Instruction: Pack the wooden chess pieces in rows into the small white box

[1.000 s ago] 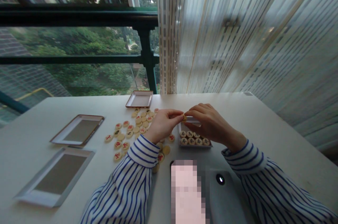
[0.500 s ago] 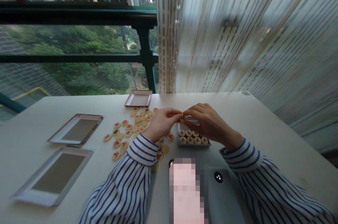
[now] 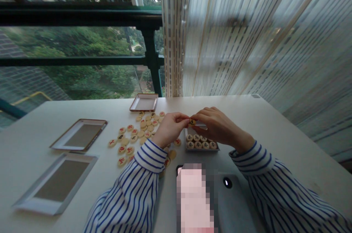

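Note:
Between my two hands is a round wooden xiangqi piece (image 3: 192,122) with a dark character on its face. The thumb and finger of my left hand (image 3: 172,127) pinch its left side, while my right hand (image 3: 217,126) grips it from the right. Just below them sits a small open box (image 3: 202,150) with rows of black-lettered pieces (image 3: 197,145) standing face up; my right hand covers its far part. To the left, loose xiangqi pieces (image 3: 134,138) lie scattered, some showing red or black characters and some blank sides. My left forearm hides part of the pile.
A small open box lid (image 3: 143,110) stands at the table's far side. Two larger shallow trays (image 3: 79,134) lie on the left of the white table (image 3: 277,141). Near me are a phone with a pixelated screen (image 3: 192,196) and a grey device (image 3: 233,203).
The piece has shifted very slightly to the right between my fingers. Both hands otherwise stay almost where they were.

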A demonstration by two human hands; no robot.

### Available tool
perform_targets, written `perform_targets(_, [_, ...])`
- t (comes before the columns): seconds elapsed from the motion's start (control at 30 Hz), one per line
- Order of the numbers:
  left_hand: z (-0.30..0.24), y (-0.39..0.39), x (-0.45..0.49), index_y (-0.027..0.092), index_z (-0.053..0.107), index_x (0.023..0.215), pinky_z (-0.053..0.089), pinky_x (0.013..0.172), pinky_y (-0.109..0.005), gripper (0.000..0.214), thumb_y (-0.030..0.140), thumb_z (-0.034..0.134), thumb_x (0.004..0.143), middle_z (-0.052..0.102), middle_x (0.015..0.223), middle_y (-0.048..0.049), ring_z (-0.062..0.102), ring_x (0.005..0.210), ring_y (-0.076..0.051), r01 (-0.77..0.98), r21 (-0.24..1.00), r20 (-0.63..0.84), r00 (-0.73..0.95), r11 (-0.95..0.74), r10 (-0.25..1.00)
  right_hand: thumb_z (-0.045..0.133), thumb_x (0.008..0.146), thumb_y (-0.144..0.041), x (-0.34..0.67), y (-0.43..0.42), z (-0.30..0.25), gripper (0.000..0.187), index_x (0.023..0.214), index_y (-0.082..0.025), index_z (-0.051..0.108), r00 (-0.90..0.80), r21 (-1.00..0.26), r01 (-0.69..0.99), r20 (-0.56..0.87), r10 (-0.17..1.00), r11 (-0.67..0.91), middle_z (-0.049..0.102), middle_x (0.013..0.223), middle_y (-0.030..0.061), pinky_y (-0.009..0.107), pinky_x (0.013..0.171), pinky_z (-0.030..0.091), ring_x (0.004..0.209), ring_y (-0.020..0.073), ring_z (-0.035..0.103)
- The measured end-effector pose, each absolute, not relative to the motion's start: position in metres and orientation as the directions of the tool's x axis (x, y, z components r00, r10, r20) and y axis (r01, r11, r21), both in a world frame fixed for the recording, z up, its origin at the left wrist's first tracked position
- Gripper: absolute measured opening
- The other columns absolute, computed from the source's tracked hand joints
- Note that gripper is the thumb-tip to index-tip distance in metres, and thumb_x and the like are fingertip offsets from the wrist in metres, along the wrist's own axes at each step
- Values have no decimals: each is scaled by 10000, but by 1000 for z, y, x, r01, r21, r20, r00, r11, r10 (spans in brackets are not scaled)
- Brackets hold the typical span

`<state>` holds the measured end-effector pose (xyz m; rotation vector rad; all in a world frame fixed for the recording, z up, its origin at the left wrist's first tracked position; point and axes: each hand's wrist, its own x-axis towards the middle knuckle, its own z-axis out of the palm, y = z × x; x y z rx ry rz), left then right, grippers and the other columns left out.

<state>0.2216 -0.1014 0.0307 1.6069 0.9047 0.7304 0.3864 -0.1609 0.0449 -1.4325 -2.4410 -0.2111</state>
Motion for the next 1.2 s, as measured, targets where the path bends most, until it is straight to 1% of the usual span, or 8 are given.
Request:
perform_targets(0.13, [27, -99, 221, 86, 634, 900, 490, 648, -249, 191, 203, 587, 757, 697, 732, -80, 640, 676, -144, 204, 972, -3, 511, -117, 860, 531, 822, -316, 389, -155, 52, 239, 997, -178, 616, -447, -24, 883, 264, 855, 469, 658, 878, 61, 299, 737, 359, 830, 178, 567])
perform_targets(0.23, [20, -94, 218, 102, 610, 990, 490, 672, -265, 268, 248, 577, 768, 704, 797, -94, 649, 729, -163, 268, 943, 52, 473, -200, 880, 529, 807, -306, 391, -151, 53, 234, 975, -176, 626, -427, -17, 898, 200, 882, 439, 666, 858, 62, 292, 720, 366, 809, 179, 578])
perform_targets(0.3, [17, -92, 215, 127, 618, 999, 487, 696, -278, 279, 283, 564, 775, 704, 827, -85, 646, 759, -170, 352, 891, 100, 462, -286, 881, 509, 811, -299, 393, -149, 53, 228, 959, -176, 631, -423, -13, 903, 157, 892, 430, 670, 843, 63, 287, 709, 370, 794, 177, 584])
perform_targets(0.4, [17, -92, 212, 147, 640, 980, 476, 730, -290, 264, 295, 539, 786, 700, 843, -71, 634, 779, -173, 490, 776, 154, 462, -397, 873, 485, 818, -287, 397, -148, 49, 208, 913, -185, 640, -416, -2, 908, 103, 904, 418, 675, 810, 56, 281, 682, 369, 755, 170, 591])
perform_targets(0.53, [20, -96, 212, 145, 648, 983, 468, 766, -290, 267, 284, 510, 801, 694, 896, -69, 626, 838, -180, 585, 670, 164, 483, -456, 860, 491, 813, -296, 400, -146, 43, 190, 861, -202, 649, -403, 22, 915, 54, 914, 402, 675, 781, 40, 280, 667, 364, 721, 163, 593])
perform_targets(0.77, [18, -96, 212, 163, 646, 991, 462, 770, -289, 270, 283, 481, 815, 698, 916, -52, 627, 842, -178, 636, 596, 140, 519, -491, 843, 506, 816, -359, 402, -141, 34, 234, 919, -226, 668, -399, 35, 916, -3, 917, 399, 662, 852, 51, 278, 667, 367, 772, 172, 588])
perform_targets(0.97, [12, -97, 212, 169, 646, 994, 449, 787, -281, 269, 275, 473, 818, 697, 926, -60, 623, 866, -182, 664, 542, 127, 541, -515, 832, 487, 830, -411, 404, -138, 24, 270, 900, -231, 675, -403, 41, 914, -31, 914, 404, 648, 845, 56, 280, 658, 371, 762, 171, 580])
perform_targets(1.2, [12, -98, 211, 165, 642, 1004, 446, 779, -293, 272, 270, 468, 822, 693, 934, -78, 621, 870, -195, 669, 526, 123, 551, -525, 825, 472, 839, -392, 404, -135, 19, 265, 884, -225, 673, -399, 47, 914, -66, 914, 403, 648, 862, 62, 283, 641, 373, 760, 174, 584])
